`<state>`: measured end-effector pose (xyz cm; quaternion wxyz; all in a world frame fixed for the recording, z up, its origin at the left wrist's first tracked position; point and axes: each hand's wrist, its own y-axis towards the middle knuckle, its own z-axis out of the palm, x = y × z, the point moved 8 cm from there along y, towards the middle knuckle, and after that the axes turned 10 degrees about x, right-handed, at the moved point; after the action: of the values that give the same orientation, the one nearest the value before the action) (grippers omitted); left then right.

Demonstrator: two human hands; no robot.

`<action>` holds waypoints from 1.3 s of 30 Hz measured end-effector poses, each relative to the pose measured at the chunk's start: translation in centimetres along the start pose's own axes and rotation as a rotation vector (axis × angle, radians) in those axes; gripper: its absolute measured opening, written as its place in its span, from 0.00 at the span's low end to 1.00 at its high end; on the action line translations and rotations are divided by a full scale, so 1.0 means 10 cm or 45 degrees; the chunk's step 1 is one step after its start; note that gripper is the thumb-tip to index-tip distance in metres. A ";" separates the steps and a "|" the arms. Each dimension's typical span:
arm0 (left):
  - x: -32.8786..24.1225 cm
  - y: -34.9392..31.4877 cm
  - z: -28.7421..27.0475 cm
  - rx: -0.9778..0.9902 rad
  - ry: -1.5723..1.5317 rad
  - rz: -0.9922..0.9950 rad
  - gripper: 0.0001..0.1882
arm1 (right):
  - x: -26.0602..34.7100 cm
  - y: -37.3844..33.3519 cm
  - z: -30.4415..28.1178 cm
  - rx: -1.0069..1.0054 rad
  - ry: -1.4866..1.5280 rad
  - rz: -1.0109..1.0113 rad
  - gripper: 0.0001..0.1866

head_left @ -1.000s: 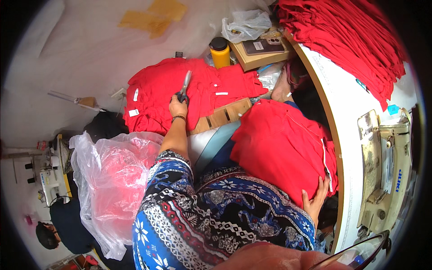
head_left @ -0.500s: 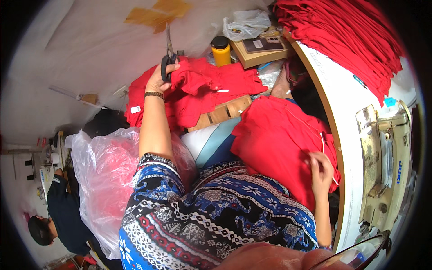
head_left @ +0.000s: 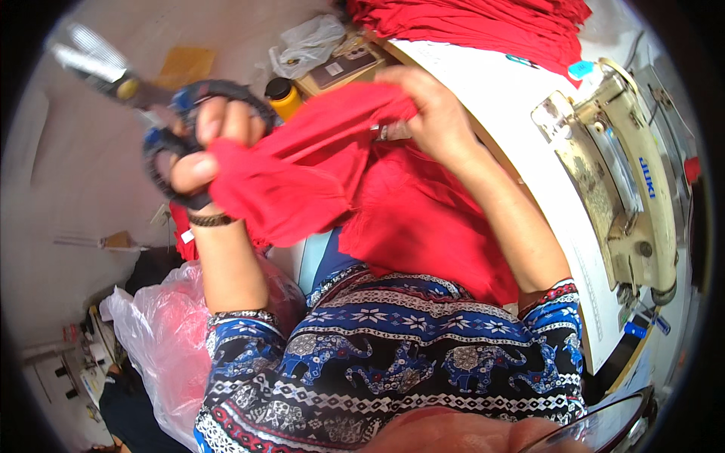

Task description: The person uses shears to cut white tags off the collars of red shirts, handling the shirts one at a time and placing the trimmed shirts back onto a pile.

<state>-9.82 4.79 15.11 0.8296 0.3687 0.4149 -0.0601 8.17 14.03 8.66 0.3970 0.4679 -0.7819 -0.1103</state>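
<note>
The left grip (head_left: 219,136) is wrapped around scissors (head_left: 127,89) with round black handles and shiny metal blades, and pinches soft, wrinkly red cloth (head_left: 302,162). The right grip (head_left: 436,117) is clamped on the cloth's other end. It hangs between them.

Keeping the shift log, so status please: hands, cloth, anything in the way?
Left hand holding scissors. Right hand gripping red cloth, which spans to the left hand. More red fabric beneath; nothing visibly blocking.
</note>
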 end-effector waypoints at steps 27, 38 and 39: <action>2.66 -0.39 -1.51 -0.230 0.475 -0.908 0.15 | -0.33 -1.20 0.45 0.546 -0.516 0.664 0.16; 1.76 -0.54 -1.15 -0.679 0.145 -0.658 0.25 | -0.03 0.47 -0.71 -0.105 0.140 0.392 0.18; 1.53 -0.65 -1.17 -0.831 0.167 -0.548 0.26 | 0.11 0.63 -0.86 -0.139 0.194 0.224 0.20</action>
<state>-10.07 11.00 -4.28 0.8434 -0.0067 0.5322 -0.0737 10.01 18.21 18.34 0.4882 0.3822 -0.7804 -0.0815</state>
